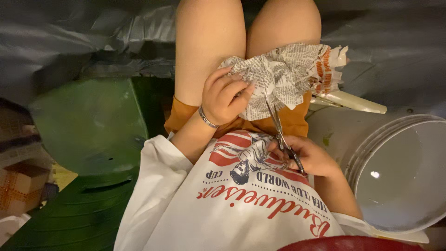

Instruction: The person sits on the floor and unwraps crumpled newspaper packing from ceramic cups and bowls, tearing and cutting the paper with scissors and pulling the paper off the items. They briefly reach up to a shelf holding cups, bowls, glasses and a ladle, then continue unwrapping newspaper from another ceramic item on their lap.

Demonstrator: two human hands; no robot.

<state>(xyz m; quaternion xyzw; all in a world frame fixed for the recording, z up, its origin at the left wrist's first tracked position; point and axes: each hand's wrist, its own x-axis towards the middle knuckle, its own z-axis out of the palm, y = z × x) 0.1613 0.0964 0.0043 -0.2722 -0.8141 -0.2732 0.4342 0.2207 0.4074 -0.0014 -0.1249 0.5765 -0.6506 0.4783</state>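
Note:
I am seated, looking down at my lap. My left hand (224,96), with a bracelet on its wrist, grips a crumpled, folded sheet of newspaper (283,72) over my thighs. My right hand (310,157) holds a pair of metal scissors (280,132) by the handles in front of my white printed shirt. The blades point up into the lower edge of the newspaper. I cannot tell whether the blades are apart or closed on the paper.
A white plastic bucket (399,172) stands open at the right, with a cream plastic piece (349,100) above it. A green plastic stool (93,125) is at the left, beside a cardboard box (18,186). Grey sheeting (55,37) covers the ground beyond my knees.

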